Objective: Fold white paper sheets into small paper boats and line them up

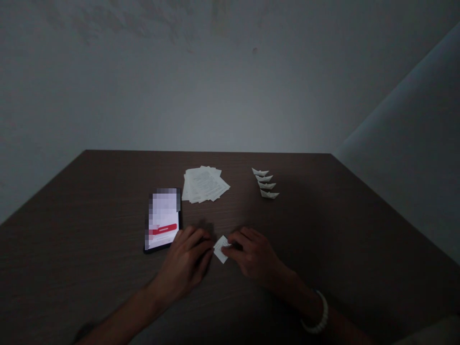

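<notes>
A small folded piece of white paper, roughly diamond-shaped, is between my two hands, low over the dark table. My right hand pinches its right side, with the thumb lying over the front face. My left hand has its fingers curled together at the left corner of the paper. Exactly how the left fingertips grip that corner is partly hidden. Farther off to the right, several small folded paper boats stand in a row.
A loose stack of printed paper sheets lies toward the back, left of the boats. A phone or tablet with a lit screen lies beside my left hand. The brown table meets a grey wall at its far edge.
</notes>
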Motion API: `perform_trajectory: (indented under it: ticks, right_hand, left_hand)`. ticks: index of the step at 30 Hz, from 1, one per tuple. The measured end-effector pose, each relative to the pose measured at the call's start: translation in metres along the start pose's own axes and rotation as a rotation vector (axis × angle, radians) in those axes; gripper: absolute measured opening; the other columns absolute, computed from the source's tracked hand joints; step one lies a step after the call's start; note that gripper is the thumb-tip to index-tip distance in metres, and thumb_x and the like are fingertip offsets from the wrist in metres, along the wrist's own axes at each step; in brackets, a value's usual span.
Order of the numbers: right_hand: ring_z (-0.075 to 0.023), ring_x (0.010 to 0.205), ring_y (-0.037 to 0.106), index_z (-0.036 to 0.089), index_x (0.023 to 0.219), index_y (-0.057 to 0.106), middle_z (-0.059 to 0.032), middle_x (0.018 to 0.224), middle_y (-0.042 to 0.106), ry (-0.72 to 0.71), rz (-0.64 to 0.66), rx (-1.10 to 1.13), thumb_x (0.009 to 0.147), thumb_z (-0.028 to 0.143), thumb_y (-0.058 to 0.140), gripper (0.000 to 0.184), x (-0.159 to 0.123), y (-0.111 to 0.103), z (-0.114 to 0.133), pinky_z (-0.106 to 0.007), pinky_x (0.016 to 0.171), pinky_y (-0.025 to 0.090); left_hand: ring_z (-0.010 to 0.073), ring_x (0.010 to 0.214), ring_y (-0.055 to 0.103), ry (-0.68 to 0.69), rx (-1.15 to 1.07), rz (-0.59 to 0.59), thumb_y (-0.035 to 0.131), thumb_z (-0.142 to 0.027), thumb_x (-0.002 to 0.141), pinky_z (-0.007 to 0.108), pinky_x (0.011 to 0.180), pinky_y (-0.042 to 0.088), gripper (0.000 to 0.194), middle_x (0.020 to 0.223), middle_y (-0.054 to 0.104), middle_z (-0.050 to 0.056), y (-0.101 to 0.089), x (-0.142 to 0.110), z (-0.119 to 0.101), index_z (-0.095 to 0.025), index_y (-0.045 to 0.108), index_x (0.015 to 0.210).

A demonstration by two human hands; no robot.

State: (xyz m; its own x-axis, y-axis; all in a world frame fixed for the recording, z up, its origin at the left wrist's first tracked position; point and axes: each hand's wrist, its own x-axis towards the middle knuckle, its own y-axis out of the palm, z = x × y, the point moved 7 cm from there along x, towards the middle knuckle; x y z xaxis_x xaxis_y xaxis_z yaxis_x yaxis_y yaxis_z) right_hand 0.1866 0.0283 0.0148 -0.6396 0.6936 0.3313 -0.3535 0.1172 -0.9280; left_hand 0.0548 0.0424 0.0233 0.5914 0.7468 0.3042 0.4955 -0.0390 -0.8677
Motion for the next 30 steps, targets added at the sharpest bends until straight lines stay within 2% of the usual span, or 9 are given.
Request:
perform_trajectory:
  ticks: [4,7,15,18,21,26,30]
  right_hand:
    - [-0.0192,0.089,0.049,0.025,0.102,0.064,-0.0021,0.099,0.061,-0.004,0.029,-0.003,0.088,0.014,0.057,0.019,0.000,0.002,0.000,-0.032,0.074,0.039]
    - [-0.0192,0.090,0.049,0.025,0.103,0.065,-0.0023,0.101,0.062,-0.010,0.031,-0.011,0.088,0.014,0.058,0.019,0.000,0.003,0.001,-0.032,0.075,0.039]
    - [-0.0204,0.090,0.050,0.025,0.108,0.063,-0.0030,0.105,0.063,-0.007,0.027,-0.004,0.089,0.014,0.053,0.023,-0.002,0.005,0.002,-0.035,0.076,0.042]
    - [-0.0209,0.092,0.051,0.023,0.111,0.062,-0.0043,0.107,0.062,0.082,-0.031,0.058,0.087,0.012,0.055,0.027,-0.004,0.002,-0.006,-0.036,0.080,0.044]
    - [-0.0210,0.095,0.051,0.021,0.106,0.063,-0.0058,0.107,0.061,0.187,-0.083,0.135,0.086,0.014,0.057,0.023,-0.005,-0.001,-0.014,-0.036,0.084,0.045]
    - [-0.0203,0.091,0.052,0.021,0.094,0.066,-0.0052,0.101,0.061,0.211,-0.128,0.167,0.086,0.016,0.058,0.013,-0.005,-0.005,-0.014,-0.035,0.080,0.046]
    - [-0.0203,0.090,0.053,0.020,0.088,0.066,-0.0056,0.097,0.061,0.264,-0.163,0.163,0.087,0.018,0.059,0.007,-0.007,-0.006,-0.019,-0.034,0.079,0.046]
  left_hand:
    - [0.0243,0.091,0.049,0.093,0.080,-0.012,0.046,-0.014,0.090,0.039,0.076,0.041,0.024,0.098,0.060,0.008,-0.004,-0.010,-0.005,-0.020,0.065,0.105]
    - [0.0246,0.089,0.051,0.143,0.118,0.032,0.047,-0.011,0.088,0.039,0.075,0.043,0.031,0.100,0.060,0.009,-0.001,-0.013,-0.008,-0.021,0.063,0.113]
    - [0.0259,0.091,0.051,0.119,0.132,0.069,0.047,-0.011,0.087,0.041,0.076,0.044,0.034,0.101,0.059,0.009,0.002,-0.013,-0.006,-0.021,0.062,0.116]
    - [0.0244,0.091,0.051,0.091,0.090,0.057,0.047,-0.017,0.091,0.040,0.077,0.044,0.028,0.102,0.059,0.009,0.001,-0.012,-0.003,-0.021,0.063,0.112]
    - [0.0235,0.090,0.052,0.070,0.060,0.032,0.049,-0.022,0.093,0.040,0.077,0.045,0.020,0.100,0.060,0.007,0.001,-0.010,0.000,-0.021,0.066,0.103]
    - [0.0233,0.092,0.053,0.120,0.034,-0.045,0.047,-0.021,0.095,0.040,0.079,0.046,0.020,0.102,0.062,0.008,0.002,0.000,-0.005,-0.017,0.066,0.092]
    - [0.0224,0.096,0.054,0.169,-0.039,0.030,0.046,-0.018,0.094,0.040,0.085,0.045,0.017,0.105,0.063,0.007,0.010,0.010,-0.010,-0.016,0.063,0.093]
